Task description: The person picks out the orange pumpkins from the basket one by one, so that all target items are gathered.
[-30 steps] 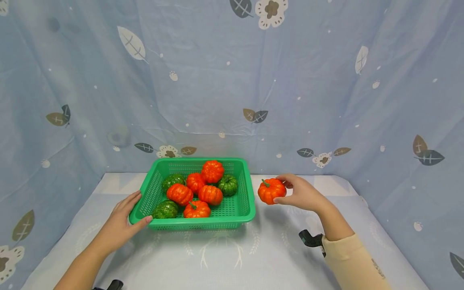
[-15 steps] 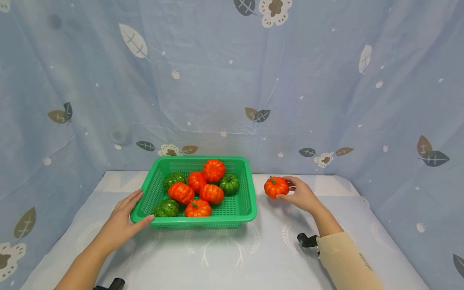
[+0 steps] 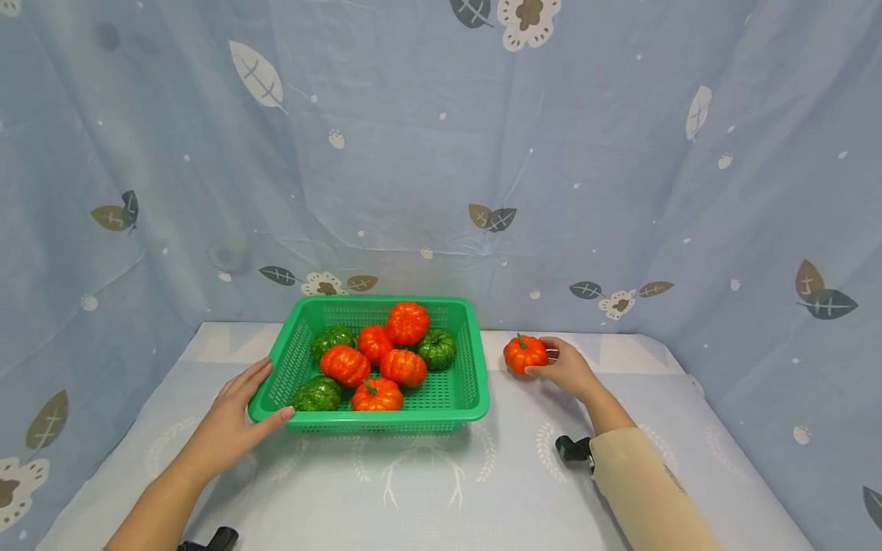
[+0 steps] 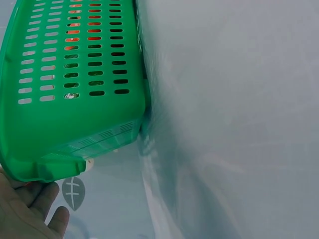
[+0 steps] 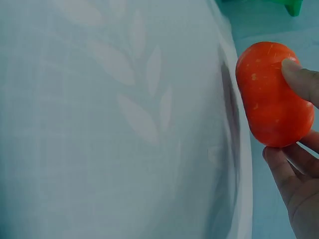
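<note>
In the head view, my right hand [image 3: 568, 368] grips a small orange-red pumpkin [image 3: 525, 355] with a green stem, at the table's back, right of a green plastic basket [image 3: 475, 405]. The right wrist view has the thumb [image 5: 303, 82] pressed on the pumpkin [image 5: 271, 94] and fingertips at its other side. My left hand [image 3: 223, 428] rests at the basket's front left corner, fingers along the left rim and thumb on the front rim. Inside the basket lie several orange-red pumpkins [image 3: 344, 366] and green ones [image 3: 318, 394]. The left wrist view has that hand [image 4: 25, 211] beside the rim.
A pale patterned cloth covers the table [image 3: 423, 482]. Behind it and at both sides hangs a blue curtain [image 3: 406, 176] with leaf and flower prints. Black wrist camera mounts show at the right wrist [image 3: 573, 448] and the left wrist [image 3: 219, 539].
My right hand has moved slightly to the right with the pumpkin and brought it toward the back of the table. The left hand stays at the basket corner.
</note>
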Demonstrator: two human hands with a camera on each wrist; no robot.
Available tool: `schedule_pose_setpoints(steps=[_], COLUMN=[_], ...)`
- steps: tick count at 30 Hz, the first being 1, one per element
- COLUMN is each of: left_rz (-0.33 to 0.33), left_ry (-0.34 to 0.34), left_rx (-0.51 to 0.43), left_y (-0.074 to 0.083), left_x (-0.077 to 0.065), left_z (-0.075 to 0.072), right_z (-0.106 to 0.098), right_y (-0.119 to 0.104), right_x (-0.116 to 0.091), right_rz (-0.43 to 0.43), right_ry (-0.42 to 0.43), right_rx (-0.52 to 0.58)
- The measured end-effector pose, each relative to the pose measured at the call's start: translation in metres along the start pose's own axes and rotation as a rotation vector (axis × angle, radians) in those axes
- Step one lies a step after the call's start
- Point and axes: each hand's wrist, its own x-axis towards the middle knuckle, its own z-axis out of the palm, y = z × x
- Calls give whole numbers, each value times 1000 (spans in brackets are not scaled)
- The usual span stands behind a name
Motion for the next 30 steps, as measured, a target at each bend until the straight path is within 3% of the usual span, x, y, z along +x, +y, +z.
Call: schedule_pose_setpoints(steps=[8, 30], left_rz=[2, -12], left_ry=[3, 10], left_rx=[-12, -19], left_y=[2, -1], left_x=[-1, -1], left_z=[-1, 1], right_z=[2, 7], right_y=[4, 7], right_x=[10, 14], right_rz=[37, 34], right_ry=[2, -12], right_rx=[61, 73])
